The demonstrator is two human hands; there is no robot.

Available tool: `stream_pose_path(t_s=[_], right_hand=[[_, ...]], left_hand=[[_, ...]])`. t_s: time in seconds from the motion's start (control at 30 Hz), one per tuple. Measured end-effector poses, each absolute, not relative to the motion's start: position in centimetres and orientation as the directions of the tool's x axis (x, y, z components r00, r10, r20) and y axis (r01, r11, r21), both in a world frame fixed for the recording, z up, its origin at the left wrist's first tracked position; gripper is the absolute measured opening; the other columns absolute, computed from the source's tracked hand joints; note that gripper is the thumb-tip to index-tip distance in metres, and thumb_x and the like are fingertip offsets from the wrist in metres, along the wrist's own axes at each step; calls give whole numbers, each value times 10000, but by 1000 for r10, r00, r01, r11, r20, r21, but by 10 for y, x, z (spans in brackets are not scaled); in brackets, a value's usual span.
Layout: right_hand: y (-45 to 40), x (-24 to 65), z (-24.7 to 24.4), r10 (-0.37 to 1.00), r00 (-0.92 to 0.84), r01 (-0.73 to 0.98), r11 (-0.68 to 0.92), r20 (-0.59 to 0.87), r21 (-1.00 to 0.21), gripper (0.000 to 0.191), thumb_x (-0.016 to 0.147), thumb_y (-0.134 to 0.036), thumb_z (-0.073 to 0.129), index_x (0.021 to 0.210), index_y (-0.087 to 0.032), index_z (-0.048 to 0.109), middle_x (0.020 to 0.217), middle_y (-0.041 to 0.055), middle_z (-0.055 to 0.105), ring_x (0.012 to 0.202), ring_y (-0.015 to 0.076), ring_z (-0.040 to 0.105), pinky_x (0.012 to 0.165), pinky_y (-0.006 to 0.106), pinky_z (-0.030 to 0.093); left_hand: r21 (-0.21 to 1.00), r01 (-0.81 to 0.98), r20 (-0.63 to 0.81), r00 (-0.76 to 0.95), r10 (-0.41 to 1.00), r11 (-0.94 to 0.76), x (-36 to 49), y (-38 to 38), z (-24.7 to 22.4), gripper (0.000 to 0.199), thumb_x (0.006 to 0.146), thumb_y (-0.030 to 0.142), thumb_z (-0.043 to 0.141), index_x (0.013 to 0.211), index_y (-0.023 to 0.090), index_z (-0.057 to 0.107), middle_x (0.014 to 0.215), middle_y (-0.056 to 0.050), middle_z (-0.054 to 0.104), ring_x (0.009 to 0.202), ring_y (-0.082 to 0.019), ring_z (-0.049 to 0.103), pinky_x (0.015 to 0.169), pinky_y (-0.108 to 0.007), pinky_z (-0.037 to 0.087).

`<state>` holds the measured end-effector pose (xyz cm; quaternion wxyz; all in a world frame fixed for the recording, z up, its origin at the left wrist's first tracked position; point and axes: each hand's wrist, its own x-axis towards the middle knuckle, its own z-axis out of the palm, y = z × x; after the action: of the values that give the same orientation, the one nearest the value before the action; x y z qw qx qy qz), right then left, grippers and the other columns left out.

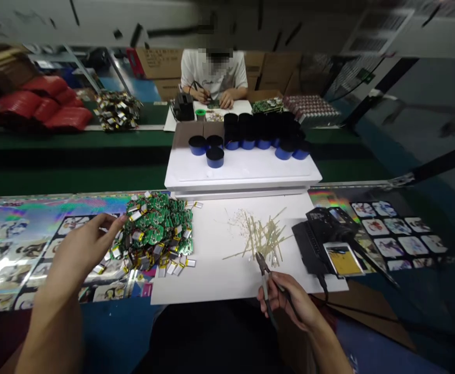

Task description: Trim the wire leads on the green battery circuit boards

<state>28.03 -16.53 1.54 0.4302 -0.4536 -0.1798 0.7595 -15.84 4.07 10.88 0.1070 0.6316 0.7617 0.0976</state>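
Observation:
My left hand [89, 244] is at the left edge of a heap of green circuit boards [155, 223] with small silver and yellow batteries wired to them. Its thumb and index finger come close together at the heap's edge; whatever may be between them is too small to make out. My right hand [284, 298] holds pliers [264, 275] with dark handles, fingers wrapped round them. The jaws point away from me, at the near edge of a loose pile of thin pale strips [264, 236] on the white board [212, 285].
Behind stands a white foam block [243, 171] bearing blue and black round containers [215, 157]. A black device [313, 244] with a cable lies right. Across the green bench a person [214, 78] handles a board. Red bundles [44, 104] lie far left.

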Motion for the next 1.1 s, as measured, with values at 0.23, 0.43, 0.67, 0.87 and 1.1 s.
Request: stream_pose_path(t_s=[0.23,0.43,0.67,0.87,1.1], right_hand=[[-117,259,18,907,-81,-421,-406,-412,-811,490,943,-579,679,681,-215,481,728,43,703,567,175,654,493,290,555],[-125,263,57,907,-280,-242,-385,-315,-891,500,925,-633,700,753,-169,630,711,30,697,547,139,656,529,240,514],[-230,369,139,871,-354,-156,-413,-339,-897,637,776,-807,712,562,-222,576,673,185,754,527,243,707,545,341,541],[-242,464,154,710,687,87,-292,-155,-952,524,888,-709,425,588,-280,421,747,123,727,653,259,676,650,439,578],[-138,518,86,545,825,352,-704,-151,-617,289,902,-350,575,646,-217,591,737,147,724,937,327,698,866,404,520]], left_hand=[[699,632,376,73,924,-334,-98,-8,95,259,924,465,671,782,251,709,750,-4,739,675,-199,680,628,-279,517],[819,360,192,562,805,-447,0,-50,35,225,1029,368,587,900,229,708,877,-56,734,832,-207,712,764,-300,576],[849,252,214,639,739,-464,38,-55,-18,212,1021,399,584,978,259,737,1031,-98,756,1023,-291,733,882,-412,625],[872,259,189,606,772,-416,37,-47,-19,260,997,467,621,915,250,739,881,-53,737,776,-235,695,682,-328,587],[880,280,152,597,787,-383,34,-52,-13,203,1014,389,612,948,230,719,902,-53,728,817,-216,685,746,-328,570]])
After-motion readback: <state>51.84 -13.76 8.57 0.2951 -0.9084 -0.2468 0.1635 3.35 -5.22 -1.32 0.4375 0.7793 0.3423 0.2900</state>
